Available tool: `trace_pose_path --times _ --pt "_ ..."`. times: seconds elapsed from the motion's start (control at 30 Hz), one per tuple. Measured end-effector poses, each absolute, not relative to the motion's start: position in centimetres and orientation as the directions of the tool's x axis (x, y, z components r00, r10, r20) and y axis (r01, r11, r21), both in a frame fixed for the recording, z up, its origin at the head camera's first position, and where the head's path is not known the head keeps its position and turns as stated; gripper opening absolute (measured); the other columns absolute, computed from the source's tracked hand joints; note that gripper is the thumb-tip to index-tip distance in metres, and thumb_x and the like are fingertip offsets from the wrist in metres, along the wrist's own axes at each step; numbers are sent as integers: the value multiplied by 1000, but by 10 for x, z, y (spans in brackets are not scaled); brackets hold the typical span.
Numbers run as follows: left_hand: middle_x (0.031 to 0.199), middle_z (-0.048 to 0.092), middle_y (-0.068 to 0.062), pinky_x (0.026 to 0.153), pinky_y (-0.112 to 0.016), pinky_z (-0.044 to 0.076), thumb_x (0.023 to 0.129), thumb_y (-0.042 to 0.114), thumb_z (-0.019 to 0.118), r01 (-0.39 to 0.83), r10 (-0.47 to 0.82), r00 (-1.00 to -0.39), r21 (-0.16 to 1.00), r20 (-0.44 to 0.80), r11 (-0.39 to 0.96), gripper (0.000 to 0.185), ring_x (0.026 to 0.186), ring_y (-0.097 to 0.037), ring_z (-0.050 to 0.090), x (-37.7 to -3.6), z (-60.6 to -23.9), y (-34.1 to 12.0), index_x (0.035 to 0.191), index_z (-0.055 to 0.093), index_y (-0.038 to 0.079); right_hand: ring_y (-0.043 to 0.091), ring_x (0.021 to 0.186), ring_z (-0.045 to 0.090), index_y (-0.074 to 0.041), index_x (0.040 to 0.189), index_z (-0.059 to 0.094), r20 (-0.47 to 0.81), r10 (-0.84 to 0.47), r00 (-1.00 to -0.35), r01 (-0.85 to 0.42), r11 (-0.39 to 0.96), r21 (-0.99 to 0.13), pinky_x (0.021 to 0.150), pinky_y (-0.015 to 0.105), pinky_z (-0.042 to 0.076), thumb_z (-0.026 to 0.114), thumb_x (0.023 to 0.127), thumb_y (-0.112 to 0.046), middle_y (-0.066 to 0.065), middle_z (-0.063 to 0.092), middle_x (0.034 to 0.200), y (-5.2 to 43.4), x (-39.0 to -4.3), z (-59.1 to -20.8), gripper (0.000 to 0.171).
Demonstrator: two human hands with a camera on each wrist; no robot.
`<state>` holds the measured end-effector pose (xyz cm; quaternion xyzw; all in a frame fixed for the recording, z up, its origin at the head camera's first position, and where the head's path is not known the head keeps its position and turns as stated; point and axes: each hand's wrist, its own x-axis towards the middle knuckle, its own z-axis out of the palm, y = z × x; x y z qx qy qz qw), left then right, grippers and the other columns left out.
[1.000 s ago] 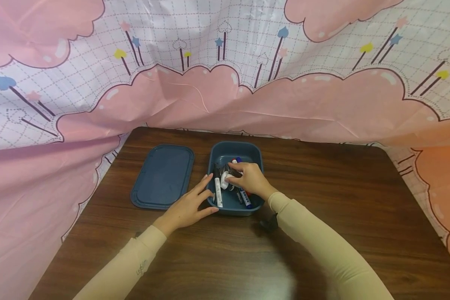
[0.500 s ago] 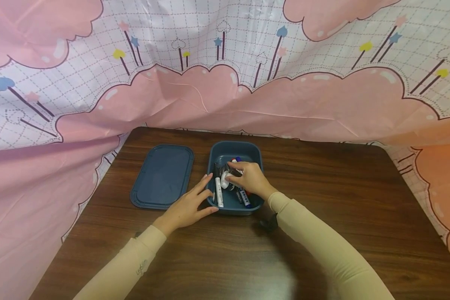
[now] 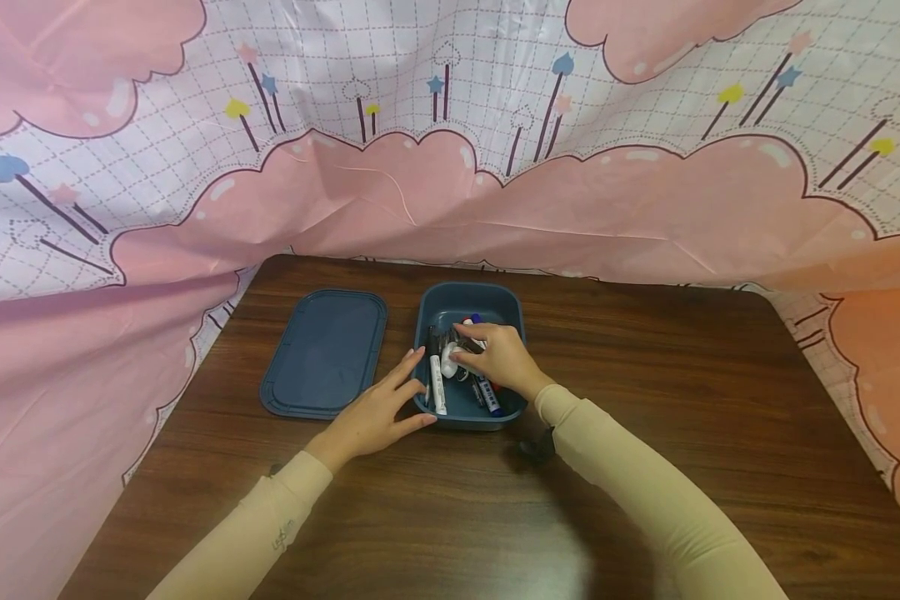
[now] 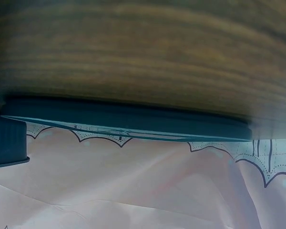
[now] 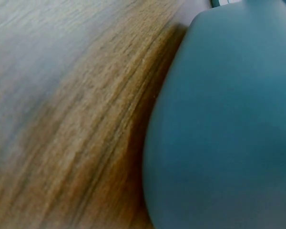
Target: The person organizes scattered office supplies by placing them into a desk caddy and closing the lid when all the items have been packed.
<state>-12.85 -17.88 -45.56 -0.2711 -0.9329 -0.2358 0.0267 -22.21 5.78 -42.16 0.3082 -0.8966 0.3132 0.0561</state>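
A blue-grey plastic box (image 3: 472,293) stands on the table in the head view, with several markers inside. My right hand (image 3: 504,360) reaches over its right side. Thumb and forefinger pinch a small white rounded object (image 3: 448,363) among the pens; its far side is hidden. My left hand (image 3: 375,417) touches the left rim with fingers spread and fairly straight. Beside those fingertips lies a white marker with a black cap (image 3: 438,385). A blue-and-white marker (image 3: 489,397) is partly under my right hand. In the right wrist view the box wall (image 5: 224,119) fills the right half.
A matching blue-grey lid (image 3: 326,354) lies flat left of the box; its edge (image 4: 128,121) shows in the left wrist view. The brown wooden table (image 3: 682,400) extends right and front. A pink-and-white patterned cloth (image 3: 435,192) hangs behind it.
Both hands and the box stay practically in place. The white object and pens show hardly any shift under my right fingers.
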Motion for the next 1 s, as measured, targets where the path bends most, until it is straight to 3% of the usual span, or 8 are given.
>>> trace_pose_path --times 0.27,0.5,0.63,0.8,0.9,1.0 --pt "165 9 -1 104 -51 46 92 61 50 526 498 -847 423 185 738 55 151 -24 15 -127 -453 -178 124 59 17 28 119 61 -7 126 64 293 -509 -809 -580 612 -538 98 43 51 76 85 -30 16 64 127 58 -220 -419 49" --pt "165 8 0 105 -51 44 92 62 50 521 500 -849 417 167 745 57 151 -24 14 -127 -452 -178 126 59 17 26 107 68 -8 128 63 295 -512 -807 -584 611 -534 87 40 55 75 86 -33 15 64 128 58 -219 -418 50" --pt "165 8 0 105 -52 44 92 62 49 516 497 -852 420 164 746 57 151 -24 15 -126 -451 -178 126 59 17 26 109 68 -8 127 64 319 -512 -797 -598 604 -526 89 40 56 75 85 -32 13 65 126 57 -218 -416 50" --pt "165 9 -1 105 -52 44 92 63 49 517 497 -852 423 166 744 58 151 -25 17 -126 -451 -179 126 59 17 23 71 68 -7 128 63 336 -511 -791 -608 597 -523 79 37 56 76 85 -29 12 67 124 58 -218 -414 50" --pt "165 10 -1 105 -52 44 92 63 48 517 499 -851 423 163 744 59 151 -25 17 -126 -451 -179 127 59 17 23 77 70 -7 128 63 344 -508 -790 -611 601 -515 84 38 57 76 85 -31 12 68 122 59 -218 -412 51" --pt "165 9 0 105 -52 44 92 65 47 510 497 -855 424 152 748 60 151 -24 16 -126 -450 -179 128 59 18 25 104 69 -8 128 63 352 -501 -791 -610 601 -516 93 41 55 76 84 -33 10 68 122 60 -219 -409 52"
